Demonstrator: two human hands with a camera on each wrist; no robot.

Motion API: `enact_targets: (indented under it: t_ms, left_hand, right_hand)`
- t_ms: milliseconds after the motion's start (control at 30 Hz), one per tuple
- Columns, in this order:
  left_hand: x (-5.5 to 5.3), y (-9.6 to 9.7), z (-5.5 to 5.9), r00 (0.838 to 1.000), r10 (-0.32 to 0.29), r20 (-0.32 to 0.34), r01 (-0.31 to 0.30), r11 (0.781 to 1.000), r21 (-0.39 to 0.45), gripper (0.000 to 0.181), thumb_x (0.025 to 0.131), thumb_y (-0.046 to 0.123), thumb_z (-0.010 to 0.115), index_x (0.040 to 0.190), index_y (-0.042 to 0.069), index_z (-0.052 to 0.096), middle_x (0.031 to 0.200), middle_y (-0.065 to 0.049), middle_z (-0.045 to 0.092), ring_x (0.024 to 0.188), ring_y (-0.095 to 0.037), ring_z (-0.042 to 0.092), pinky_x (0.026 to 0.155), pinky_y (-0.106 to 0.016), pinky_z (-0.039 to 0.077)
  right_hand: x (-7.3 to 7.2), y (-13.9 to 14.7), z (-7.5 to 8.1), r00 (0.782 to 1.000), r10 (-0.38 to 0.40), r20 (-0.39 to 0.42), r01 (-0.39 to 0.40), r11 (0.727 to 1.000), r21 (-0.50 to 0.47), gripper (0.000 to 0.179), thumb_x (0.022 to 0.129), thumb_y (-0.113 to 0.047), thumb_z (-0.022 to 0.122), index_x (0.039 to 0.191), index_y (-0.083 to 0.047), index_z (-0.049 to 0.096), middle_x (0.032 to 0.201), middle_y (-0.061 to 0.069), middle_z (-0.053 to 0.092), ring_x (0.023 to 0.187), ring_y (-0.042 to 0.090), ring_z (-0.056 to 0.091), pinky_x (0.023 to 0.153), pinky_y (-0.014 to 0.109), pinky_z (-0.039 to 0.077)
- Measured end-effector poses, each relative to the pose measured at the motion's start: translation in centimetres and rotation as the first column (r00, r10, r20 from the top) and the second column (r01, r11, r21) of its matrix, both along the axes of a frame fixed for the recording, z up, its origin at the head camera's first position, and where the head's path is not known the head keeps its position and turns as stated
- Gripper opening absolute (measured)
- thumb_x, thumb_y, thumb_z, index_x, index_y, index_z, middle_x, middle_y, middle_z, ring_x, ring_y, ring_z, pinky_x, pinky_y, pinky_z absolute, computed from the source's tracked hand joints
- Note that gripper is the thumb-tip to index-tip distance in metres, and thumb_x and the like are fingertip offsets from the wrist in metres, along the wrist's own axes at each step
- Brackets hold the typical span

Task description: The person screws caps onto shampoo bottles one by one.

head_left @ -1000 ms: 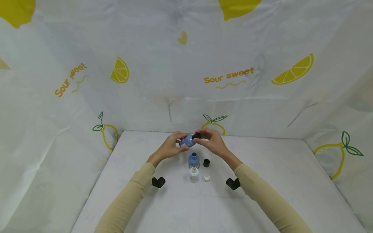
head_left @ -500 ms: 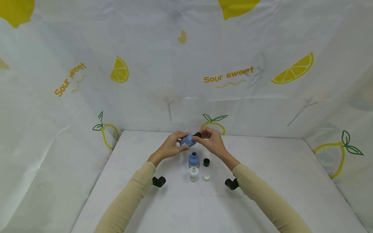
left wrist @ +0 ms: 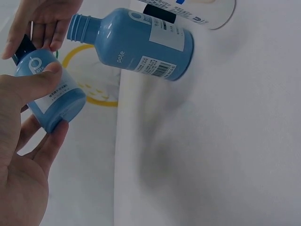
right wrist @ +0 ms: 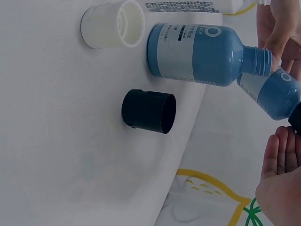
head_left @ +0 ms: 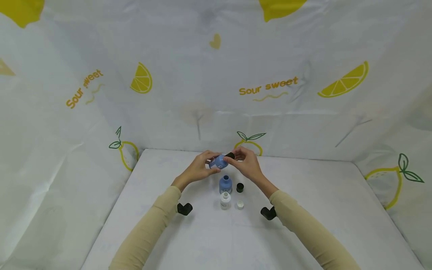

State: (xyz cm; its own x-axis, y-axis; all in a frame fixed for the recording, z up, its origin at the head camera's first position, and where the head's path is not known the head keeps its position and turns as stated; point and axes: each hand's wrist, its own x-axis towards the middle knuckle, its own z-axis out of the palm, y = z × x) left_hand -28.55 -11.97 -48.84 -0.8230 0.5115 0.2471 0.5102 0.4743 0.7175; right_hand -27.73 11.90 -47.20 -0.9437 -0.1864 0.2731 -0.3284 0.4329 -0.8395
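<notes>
Above the far part of the table, my left hand (head_left: pixel 197 168) grips a small blue bottle (left wrist: pixel 51 89), tilted with its neck toward the right. A black cap (head_left: pixel 230 155) sits at the bottle's neck, and my right hand (head_left: pixel 248 164) pinches it between thumb and fingers. Below the hands stands a second blue bottle (head_left: pixel 225 185), upright with its threaded neck uncovered. In front of it is a white bottle (head_left: pixel 225 201), also uncapped. To their right lie a loose black cap (right wrist: pixel 148 111) and a white cap (right wrist: pixel 113 24), each with its hollow side up.
Two black angled pieces (head_left: pixel 184 209) rest on the white table (head_left: pixel 233 243), one beside each forearm. A white sheet with lemon prints (head_left: pixel 216 90) hangs behind the table's far edge and along both sides.
My right hand's fingers have shifted slightly round the black cap. The blue bottle stays in my left hand, and the things on the table have kept their places.
</notes>
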Motion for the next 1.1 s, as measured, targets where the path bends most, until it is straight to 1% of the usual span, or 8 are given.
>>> enact_targets:
  t_ms: [100, 300, 433, 567, 700, 833, 933, 1100]
  left_hand:
    - [-0.1, 0.1, -0.1, 1.000, 0.001, 0.002, -0.001, 1.000, 0.006, 0.063, 0.094, 0.012, 0.086, 0.151, 0.001, 0.061, 0.134, -0.019, 0.067, 0.122, -0.032, 0.068, 0.107, -0.043, 0.065]
    - [-0.1, 0.2, -0.2, 1.000, 0.004, 0.006, -0.004, 1.000, 0.010, 0.063, 0.094, 0.013, 0.086, 0.151, 0.001, 0.061, 0.134, -0.019, 0.066, 0.123, -0.033, 0.067, 0.107, -0.042, 0.065]
    - [0.0, 0.2, -0.2, 1.000, 0.008, 0.013, -0.008, 1.000, 0.011, 0.063, 0.094, 0.012, 0.086, 0.151, 0.001, 0.061, 0.133, -0.019, 0.066, 0.122, -0.032, 0.067, 0.108, -0.043, 0.065]
    - [0.0, 0.1, -0.2, 1.000, 0.014, 0.020, -0.014, 1.000, 0.003, 0.062, 0.095, 0.013, 0.085, 0.151, 0.001, 0.061, 0.134, -0.018, 0.067, 0.122, -0.032, 0.067, 0.109, -0.043, 0.064]
    - [0.0, 0.1, -0.3, 1.000, 0.023, 0.017, -0.023, 1.000, 0.007, 0.061, 0.095, 0.013, 0.085, 0.150, 0.001, 0.062, 0.133, -0.018, 0.067, 0.121, -0.031, 0.067, 0.108, -0.044, 0.064]
    - [0.1, 0.0, -0.4, 1.000, 0.027, 0.014, -0.028, 1.000, 0.009, 0.060, 0.094, 0.012, 0.086, 0.148, 0.001, 0.063, 0.133, -0.018, 0.068, 0.121, -0.032, 0.068, 0.107, -0.044, 0.065]
    - [0.0, 0.1, -0.5, 1.000, 0.018, 0.005, -0.019, 1.000, 0.008, 0.060, 0.094, 0.013, 0.086, 0.148, 0.000, 0.063, 0.133, -0.019, 0.068, 0.121, -0.033, 0.069, 0.107, -0.045, 0.065]
    - [0.0, 0.2, -0.5, 1.000, 0.014, -0.004, -0.013, 1.000, 0.007, 0.061, 0.094, 0.013, 0.086, 0.149, -0.001, 0.062, 0.133, -0.019, 0.068, 0.119, -0.032, 0.068, 0.107, -0.045, 0.065]
  right_hand:
    - [0.0, 0.1, 0.0, 1.000, -0.003, 0.009, 0.003, 1.000, 0.002, 0.035, 0.093, -0.026, 0.089, 0.113, -0.003, 0.072, 0.111, 0.016, 0.076, 0.101, 0.029, 0.075, 0.087, 0.019, 0.062]
    - [0.1, 0.5, 0.1, 1.000, 0.022, 0.021, -0.022, 1.000, -0.005, 0.045, 0.093, -0.024, 0.088, 0.126, 0.000, 0.070, 0.123, 0.019, 0.075, 0.112, 0.033, 0.076, 0.101, 0.039, 0.067]
    - [0.1, 1.0, 0.3, 0.991, 0.126, 0.036, -0.124, 0.990, -0.061, 0.049, 0.096, -0.017, 0.084, 0.138, 0.003, 0.066, 0.136, 0.024, 0.071, 0.126, 0.038, 0.072, 0.113, 0.044, 0.061]
    - [-0.2, 1.4, 0.1, 0.968, 0.250, 0.015, -0.246, 0.961, -0.128, 0.048, 0.099, -0.001, 0.076, 0.145, 0.006, 0.061, 0.146, 0.028, 0.065, 0.138, 0.044, 0.064, 0.121, 0.045, 0.054]
    - [-0.3, 1.6, -0.1, 0.952, 0.305, -0.013, -0.303, 0.939, -0.161, 0.047, 0.098, 0.010, 0.067, 0.145, 0.005, 0.062, 0.147, 0.028, 0.065, 0.141, 0.046, 0.062, 0.121, 0.043, 0.053]
    - [-0.4, 1.4, 0.0, 0.944, 0.328, -0.025, -0.328, 0.929, -0.171, 0.045, 0.098, 0.012, 0.064, 0.143, 0.004, 0.065, 0.145, 0.028, 0.067, 0.139, 0.046, 0.064, 0.120, 0.042, 0.054]
    - [-0.4, 1.3, -0.1, 0.945, 0.327, -0.027, -0.327, 0.930, -0.170, 0.042, 0.099, 0.013, 0.065, 0.140, 0.005, 0.067, 0.142, 0.030, 0.068, 0.136, 0.046, 0.067, 0.119, 0.041, 0.056]
    - [-0.3, 1.4, 0.0, 0.953, 0.303, -0.017, -0.302, 0.942, -0.146, 0.040, 0.099, 0.009, 0.069, 0.139, 0.006, 0.067, 0.138, 0.030, 0.071, 0.130, 0.046, 0.070, 0.116, 0.041, 0.058]
